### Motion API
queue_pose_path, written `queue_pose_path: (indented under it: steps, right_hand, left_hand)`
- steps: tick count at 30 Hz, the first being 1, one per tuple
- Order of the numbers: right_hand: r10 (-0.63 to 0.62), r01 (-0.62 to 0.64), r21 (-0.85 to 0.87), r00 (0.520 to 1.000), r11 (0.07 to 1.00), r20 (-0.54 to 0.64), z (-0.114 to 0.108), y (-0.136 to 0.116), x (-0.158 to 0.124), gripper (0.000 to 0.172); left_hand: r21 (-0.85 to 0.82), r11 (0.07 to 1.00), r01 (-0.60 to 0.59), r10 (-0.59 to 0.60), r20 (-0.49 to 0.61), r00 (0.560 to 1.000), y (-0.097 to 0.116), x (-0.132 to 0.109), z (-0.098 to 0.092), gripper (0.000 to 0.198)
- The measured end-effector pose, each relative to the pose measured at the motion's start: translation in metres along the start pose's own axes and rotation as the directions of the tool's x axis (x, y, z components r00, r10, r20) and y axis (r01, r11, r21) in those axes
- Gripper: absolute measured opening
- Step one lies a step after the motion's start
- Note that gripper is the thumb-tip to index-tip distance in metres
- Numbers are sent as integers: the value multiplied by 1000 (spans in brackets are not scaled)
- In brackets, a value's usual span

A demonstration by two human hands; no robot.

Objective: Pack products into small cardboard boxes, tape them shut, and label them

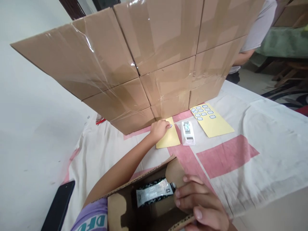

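Observation:
My left hand (160,130) reaches past an open cardboard box to a narrow yellow sheet (169,138). Its thumb and fingertips pinch a small blue-edged sticker (171,126) at that sheet; whether it is lifted off the sheet I cannot tell. Close to me, my right hand (201,202) grips the right end of the cardboard box (117,210), fingers over the flap and thumb at the near wall. Inside the box lies a silver tube on a black patterned pack (154,192).
Beyond the sheets stands a wall of taped cartons (166,77). A white tape dispenser (187,133) sits beside a second yellow sheet (214,120) with several blue-edged stickers. A black phone (59,205) is at lower left. Another person's arm (247,56) shows behind the cartons.

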State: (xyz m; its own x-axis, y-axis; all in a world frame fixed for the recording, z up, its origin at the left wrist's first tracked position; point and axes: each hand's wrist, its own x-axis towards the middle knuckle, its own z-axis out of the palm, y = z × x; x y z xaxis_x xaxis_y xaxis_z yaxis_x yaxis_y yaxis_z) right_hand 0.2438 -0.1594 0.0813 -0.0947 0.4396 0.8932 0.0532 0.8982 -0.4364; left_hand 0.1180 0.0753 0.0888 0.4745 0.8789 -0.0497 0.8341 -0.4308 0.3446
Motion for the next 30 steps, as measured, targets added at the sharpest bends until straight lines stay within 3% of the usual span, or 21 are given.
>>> queue_pose_path:
  steps: [3,5,7,9,11,14,15,16,18,20,21,25,28,30]
  right_hand:
    - [27,-27,-7,1000,1000,6,0,0,-6,57]
    - [28,-28,-4,1000,1000,10,0,-1,-5,59]
    - [26,-26,-6,1000,1000,15,-1,-2,-3,59]
    - [29,-29,-15,999,999,23,-2,-4,-2,59]
    - [42,-41,-21,998,999,35,-3,-5,-2,61]
    - [82,-80,-40,995,996,56,-3,-6,-5,64]
    - [96,-93,-49,994,994,57,-3,-6,-7,65]
    - [106,-103,-59,993,993,51,-3,-6,-8,65]
    - [117,-115,-79,993,990,26,-1,-7,-11,65]
    - [128,-128,-117,992,985,-13,1,-7,-12,63]
    - [141,-143,-147,990,979,-26,2,-8,-12,62]
    - [171,-172,-254,985,952,-24,7,-13,-7,48]
    - [223,-234,-242,972,942,-71,11,-19,-2,37]
    - [263,-271,-199,962,942,-67,12,-23,-1,35]
  left_hand:
    - [-108,992,-61,52,-82,995,-17,-18,-21,24]
    - [-184,979,-87,54,-181,982,-36,-49,-44,26]
    - [-244,965,-92,11,-314,950,-55,-98,-65,30]
    - [-280,958,-57,-84,-466,881,-68,-160,-78,32]
    - [-300,954,-27,-169,-606,777,-69,-225,-77,34]
    - [-325,944,-56,-206,-714,669,-49,-303,-53,45]
    - [-387,909,-155,-213,-750,627,-40,-321,-42,48]
    - [-448,865,-228,-216,-741,635,-31,-335,-31,54]
    - [-504,828,-245,-212,-686,696,-17,-350,-13,57]
    - [-547,816,-187,-239,-614,753,-12,-355,-3,43]
    - [-569,808,-153,-272,-591,760,-13,-354,0,35]
    - [-611,789,-63,-395,-585,708,-28,-340,6,33]
    - [-604,794,-70,-400,-605,688,-38,-328,9,55]
    - [-619,780,-89,-390,-593,705,-40,-324,11,70]
